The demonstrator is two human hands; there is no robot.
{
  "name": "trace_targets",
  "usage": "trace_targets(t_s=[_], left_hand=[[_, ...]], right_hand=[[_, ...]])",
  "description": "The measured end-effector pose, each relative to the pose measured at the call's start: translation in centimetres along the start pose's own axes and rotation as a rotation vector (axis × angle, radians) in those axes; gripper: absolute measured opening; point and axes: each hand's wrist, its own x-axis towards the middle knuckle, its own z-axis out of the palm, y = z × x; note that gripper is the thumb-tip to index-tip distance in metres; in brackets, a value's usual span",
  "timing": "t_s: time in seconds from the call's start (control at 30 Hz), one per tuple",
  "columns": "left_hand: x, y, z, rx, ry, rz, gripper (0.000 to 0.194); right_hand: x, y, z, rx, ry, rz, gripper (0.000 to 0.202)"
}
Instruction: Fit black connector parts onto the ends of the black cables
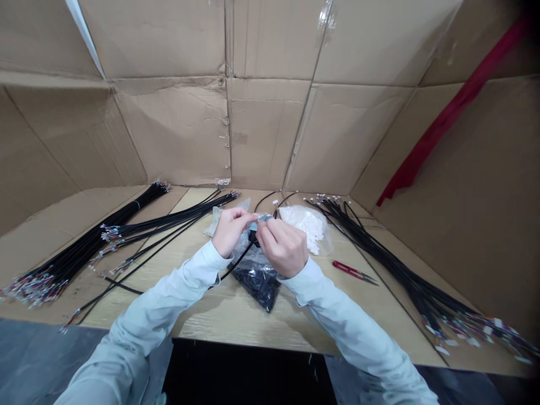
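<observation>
My left hand (230, 229) and my right hand (284, 244) meet above the middle of the table, both closed in a pinch. Between their fingertips is a small blue-grey piece (264, 217), too blurred to name. Just below it hangs a black part (253, 236), with a black cable (239, 261) running from it down to the left, behind my left sleeve. A white connector (275, 203) on thin wires shows just beyond my right fingers. Beneath my hands lies a clear bag of small black parts (259, 284).
Bundles of black cables with coloured wire ends lie left (122, 219) and right (379, 256). A bag of white parts (310, 228) and red thread snips (354, 272) sit right of my hands. Cardboard walls (265, 129) enclose the table; a red strip (447, 121) hangs right.
</observation>
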Motion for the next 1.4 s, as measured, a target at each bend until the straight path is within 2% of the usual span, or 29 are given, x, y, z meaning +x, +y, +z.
trace_targets(t_s=[0.1, 0.27, 0.47, 0.67, 1.13, 1.4], left_hand=[[0.2, -0.1, -0.1, 0.049, 0.013, 0.019, 0.028], [0.6, 0.1, -0.3, 0.121, 0.042, -0.033, 0.027], [0.7, 0.2, -0.4, 0.107, 0.018, -0.083, 0.022], [0.8, 0.1, -0.3, 0.129, 0.053, -0.097, 0.024], [1.0, -0.3, -0.4, 0.118, 0.050, -0.078, 0.022], [0.9, -0.4, -0.5, 0.117, 0.042, -0.027, 0.025]], right_hand=[[-0.1, -0.2, 0.2, -0.019, -0.011, -0.013, 0.020], [-0.3, -0.4, 0.7, -0.022, -0.014, -0.038, 0.021], [-0.4, -0.5, 0.9, -0.001, -0.019, -0.058, 0.022], [-0.6, -0.4, 1.1, 0.016, -0.032, -0.038, 0.023], [-1.3, 0.1, 2.0, 0.066, -0.041, -0.029, 0.021], [-1.5, 0.2, 2.2, 0.032, -0.038, -0.049, 0.012]])
